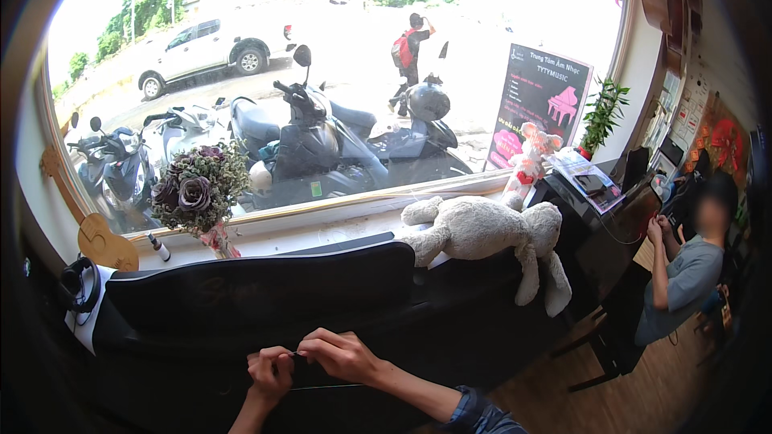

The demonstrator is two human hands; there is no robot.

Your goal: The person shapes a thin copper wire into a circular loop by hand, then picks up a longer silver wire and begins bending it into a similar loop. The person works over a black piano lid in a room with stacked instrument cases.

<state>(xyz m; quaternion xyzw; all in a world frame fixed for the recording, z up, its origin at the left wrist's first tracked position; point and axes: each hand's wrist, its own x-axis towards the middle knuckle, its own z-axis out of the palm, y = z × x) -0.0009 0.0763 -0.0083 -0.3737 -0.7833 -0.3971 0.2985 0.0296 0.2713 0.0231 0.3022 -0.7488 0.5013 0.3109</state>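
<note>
Both our left hand (271, 371) and right hand (344, 357) have fingers pinched narrow on a tiny thing (295, 354), too small for us to identify, over the black cover (201, 337); pale thread (326, 387) runs by our wrists, plush toy (482, 227) beyond

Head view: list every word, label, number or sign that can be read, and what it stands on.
Dark sign with a pink piano: pale heading legible, wording not copied here; its smallest lines are too small.
Black cover: faint lettering, too dim to read.
Green label on a motorbike: too small to read.
Booklet: print too small.
Wall papers: too small.
</note>
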